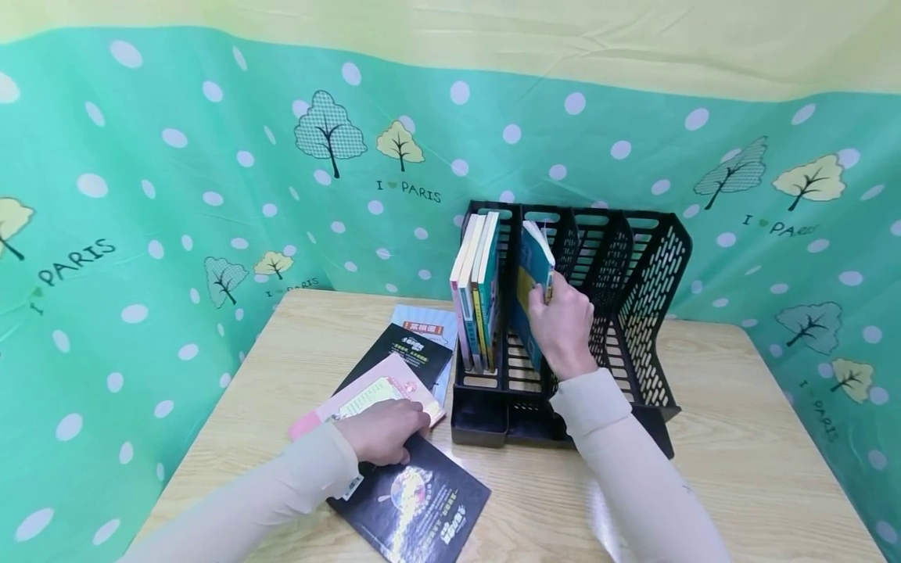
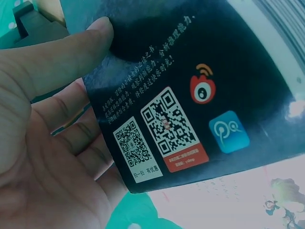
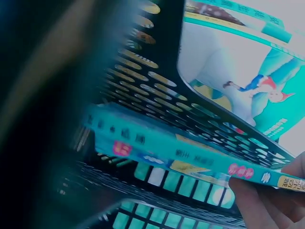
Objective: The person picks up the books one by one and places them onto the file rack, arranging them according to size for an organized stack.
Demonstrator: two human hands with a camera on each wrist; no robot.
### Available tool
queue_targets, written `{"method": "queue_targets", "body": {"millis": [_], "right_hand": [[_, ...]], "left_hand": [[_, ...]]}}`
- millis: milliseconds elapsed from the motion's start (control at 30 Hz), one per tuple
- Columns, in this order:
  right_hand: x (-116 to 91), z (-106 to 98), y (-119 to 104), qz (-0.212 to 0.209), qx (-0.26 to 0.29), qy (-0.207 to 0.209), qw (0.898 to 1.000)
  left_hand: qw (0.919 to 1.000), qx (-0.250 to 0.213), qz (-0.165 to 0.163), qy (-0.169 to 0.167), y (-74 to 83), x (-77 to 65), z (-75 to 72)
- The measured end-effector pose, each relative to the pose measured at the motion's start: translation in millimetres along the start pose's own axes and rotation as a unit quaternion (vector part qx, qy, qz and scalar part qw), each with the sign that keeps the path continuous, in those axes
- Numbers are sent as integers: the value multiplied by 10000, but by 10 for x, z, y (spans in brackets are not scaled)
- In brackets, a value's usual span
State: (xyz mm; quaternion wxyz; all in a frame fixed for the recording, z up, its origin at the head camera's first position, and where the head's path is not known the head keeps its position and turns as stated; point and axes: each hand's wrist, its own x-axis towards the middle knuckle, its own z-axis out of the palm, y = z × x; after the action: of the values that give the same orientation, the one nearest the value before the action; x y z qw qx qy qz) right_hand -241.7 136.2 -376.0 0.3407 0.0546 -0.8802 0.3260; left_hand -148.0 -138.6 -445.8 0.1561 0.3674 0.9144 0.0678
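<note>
My right hand [image 1: 563, 322] pinches a thin teal book [image 1: 538, 254] by its spine edge. This book stands upright in the second compartment from the left of a black file rack [image 1: 665, 313]; in the right wrist view its teal spine [image 3: 162, 145] runs between two perforated dividers. My left hand [image 1: 387, 430] grips a glossy black book [image 1: 422, 496] near its corner, thumb on the cover and fingers behind the edge. QR codes [image 2: 167, 128] show on that cover in the left wrist view. Under the left hand lies a pink book [image 1: 376, 387].
Several thin books [image 1: 475, 289] stand in the rack's leftmost compartment. Another black book [image 1: 404, 352] and a light blue one [image 1: 425, 319] lie partly covered left of the rack. A wooden table [image 1: 746, 422] carries everything, and a green patterned cloth [image 1: 563, 148] hangs behind.
</note>
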Motion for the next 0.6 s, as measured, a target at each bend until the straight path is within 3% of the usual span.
{"method": "queue_targets", "body": {"millis": [167, 433, 600], "right_hand": [[-45, 83, 53, -47, 128, 48, 9999], [-114, 179, 99, 638, 692, -186, 9954], [-131, 230, 106, 630, 856, -419, 9935]], "left_hand": [[10000, 41, 6, 42, 3, -1, 3], [10000, 18, -12, 18, 27, -6, -29], [10000, 18, -48, 2, 28, -12, -32]]}}
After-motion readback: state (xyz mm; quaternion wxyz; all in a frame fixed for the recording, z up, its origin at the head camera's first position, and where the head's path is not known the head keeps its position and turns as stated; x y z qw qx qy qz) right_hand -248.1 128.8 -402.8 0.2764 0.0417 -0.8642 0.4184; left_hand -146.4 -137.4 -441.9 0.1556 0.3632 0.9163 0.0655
